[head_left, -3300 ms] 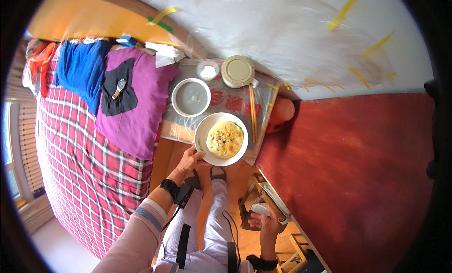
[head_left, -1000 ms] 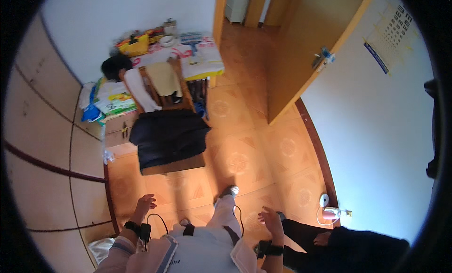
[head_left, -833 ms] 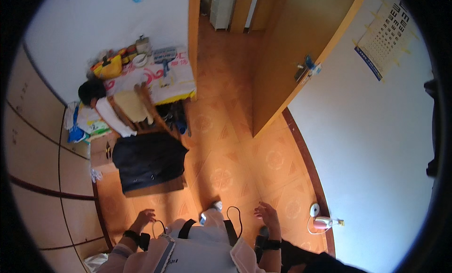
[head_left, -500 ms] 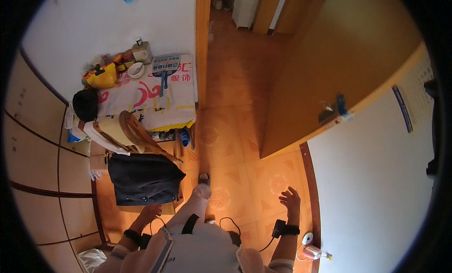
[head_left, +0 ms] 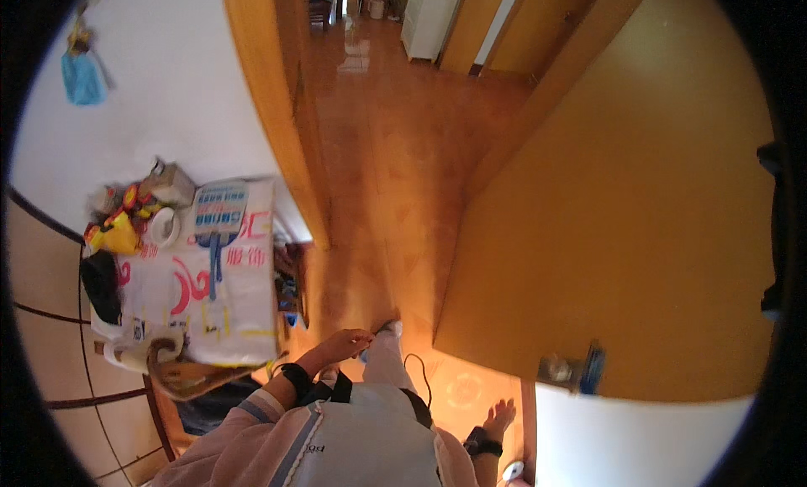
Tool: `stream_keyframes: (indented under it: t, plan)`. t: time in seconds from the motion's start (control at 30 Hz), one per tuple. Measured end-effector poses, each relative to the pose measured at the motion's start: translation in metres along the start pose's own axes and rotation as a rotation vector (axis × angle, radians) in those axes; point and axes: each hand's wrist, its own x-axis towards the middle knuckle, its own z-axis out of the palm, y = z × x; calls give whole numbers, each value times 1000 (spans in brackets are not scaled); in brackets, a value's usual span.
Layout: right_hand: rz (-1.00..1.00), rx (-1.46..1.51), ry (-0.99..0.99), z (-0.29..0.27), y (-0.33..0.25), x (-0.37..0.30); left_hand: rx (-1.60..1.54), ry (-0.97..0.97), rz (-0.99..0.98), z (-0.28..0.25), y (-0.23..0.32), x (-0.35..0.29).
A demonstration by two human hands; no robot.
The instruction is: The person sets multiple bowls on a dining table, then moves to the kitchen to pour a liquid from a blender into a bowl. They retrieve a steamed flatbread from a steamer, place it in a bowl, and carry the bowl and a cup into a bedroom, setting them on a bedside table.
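My left hand (head_left: 346, 344) is in front of my body, over my forward leg, its fingers loosely stretched to the right with nothing visible in them. My right hand (head_left: 499, 420) hangs low at my right side, empty, fingers apart. A black band (head_left: 296, 381) circles my left wrist, and a black strapped device (head_left: 482, 442) sits on the right one. The wooden door (head_left: 614, 210) stands swung inward on the right, apart from my right hand. Its handle (head_left: 557, 370) has a blue thing tied beside it.
To the left, a covered table (head_left: 160, 285) bears a blue hand fan (head_left: 220, 214), a white bowl (head_left: 165, 226) and a black cap (head_left: 102, 285). A wooden chair (head_left: 172, 369) stands before it. Past the door frame (head_left: 282, 109), tiled floor (head_left: 378, 151) leads to a white cabinet (head_left: 429, 21).
I have stepped forward toward the doorway; table and chair now lie further left and nearer. My left hand has swung forward and across, while my right hand has dropped lower.
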Motion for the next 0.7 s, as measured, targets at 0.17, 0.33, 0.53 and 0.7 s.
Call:
stream_keyframes:
  t: [0.17,0.33,0.53,0.7]
  plan:
    - [-32,272,206,48,-18,45,29,-16,-17,-44,68,119]
    - [21,205,244,142,-32,79,-200,-17,-89,-91,115,215]
    - [159,107,92,324,-65,111,-461,123,-188,-231,137,331]
    - [214,47,-65,467,-93,113,-326,197,-257,-343,150,427]
